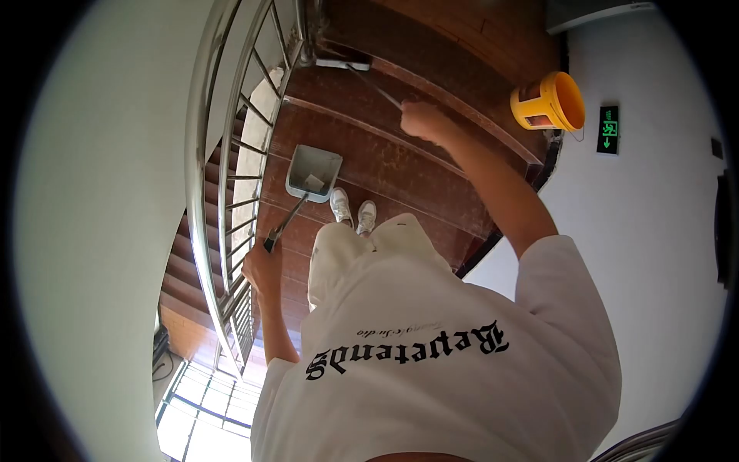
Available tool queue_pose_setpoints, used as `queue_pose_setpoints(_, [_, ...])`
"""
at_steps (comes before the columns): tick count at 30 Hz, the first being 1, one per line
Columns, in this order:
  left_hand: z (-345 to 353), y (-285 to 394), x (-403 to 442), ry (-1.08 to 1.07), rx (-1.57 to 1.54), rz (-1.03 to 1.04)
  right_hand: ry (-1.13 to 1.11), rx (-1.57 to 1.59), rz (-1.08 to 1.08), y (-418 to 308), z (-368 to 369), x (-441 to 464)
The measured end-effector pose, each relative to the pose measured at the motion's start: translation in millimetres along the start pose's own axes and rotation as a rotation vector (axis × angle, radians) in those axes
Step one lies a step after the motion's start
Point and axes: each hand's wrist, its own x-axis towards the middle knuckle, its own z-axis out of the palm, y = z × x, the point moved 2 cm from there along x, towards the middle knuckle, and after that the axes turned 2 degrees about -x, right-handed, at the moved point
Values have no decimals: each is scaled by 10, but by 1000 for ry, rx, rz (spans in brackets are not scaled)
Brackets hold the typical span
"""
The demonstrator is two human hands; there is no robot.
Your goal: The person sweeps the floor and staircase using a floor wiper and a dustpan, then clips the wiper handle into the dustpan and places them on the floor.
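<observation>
My left hand (264, 268) is closed around the upper end of the long handle of a grey dustpan (296, 171). The pan rests on a brown stair step just ahead of my shoes, and a small pale scrap (313, 182) lies inside it. Farther up the stairs, my right hand (425, 123) grips the thin handle of a broom (342, 65). Its pale, narrow head sits low against a step, close to the foot of the railing. How the bristles touch the step is too small to make out.
A curved metal railing (202, 154) runs along the left, with a lower flight of stairs (188, 254) beyond it. An orange-yellow bucket (535, 115) stands on a step by the right wall. Beside it hangs a green exit sign (608, 129). My shoes (365, 215) are on the steps.
</observation>
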Motion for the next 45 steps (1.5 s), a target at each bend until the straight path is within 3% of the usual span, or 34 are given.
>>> queue_pose_setpoints(1, [8, -3, -42, 19, -6, 4, 86, -63, -45, 34, 222, 88])
queue_pose_setpoints(3, [18, -10, -208, 33, -2, -3, -234, 12, 53, -14, 335, -102])
queue_pose_setpoints(5, [26, -24, -305, 4, 28, -72, -15, -139, -122, 377, 1007, -31])
queue_pose_setpoints(7, [66, -76, -426, -13, 43, -96, 47, -189, -186, 650, 1305, -249])
queue_pose_setpoints(12, [57, -60, -622, 76, 24, -63, 127, -341, -292, 613, 993, -1216])
queue_pose_setpoints(14, [22, -78, -661, 77, 31, -66, 78, -55, -185, 780, 1352, -1246])
queue_pose_setpoints(17, [10, -103, -803, 64, 50, -101, -144, 2, -102, 870, 1353, -1425])
queue_pose_setpoints(23, [37, -169, -916, 67, 58, -120, 2, 144, -209, 1235, 1363, -1823])
queue_pose_setpoints(25, [56, -226, -916, 76, 56, -124, -77, 201, -132, 1091, 1066, -2014])
queue_pose_setpoints(29, [131, -379, -808, 55, 53, -116, -26, 207, -88, 975, 1193, -2026])
queue_pose_setpoints(30, [192, -441, -769, 56, 55, -107, 98, 184, -166, 975, 1311, -1959])
queue_pose_setpoints(37, [477, -922, -502, 71, 48, 6, 178, -21, -81, 554, 1897, -1182])
queue_pose_setpoints(39, [515, -1102, -400, 40, 58, 19, 175, -159, -39, 388, 2080, -1169])
queue_pose_setpoints(41, [519, -1345, -333, -6, -32, 36, 173, -141, -32, 302, 2371, -1265])
queue_pose_setpoints(45, [475, -1613, -268, -40, 70, 93, 224, -99, -35, 86, 2767, -1747])
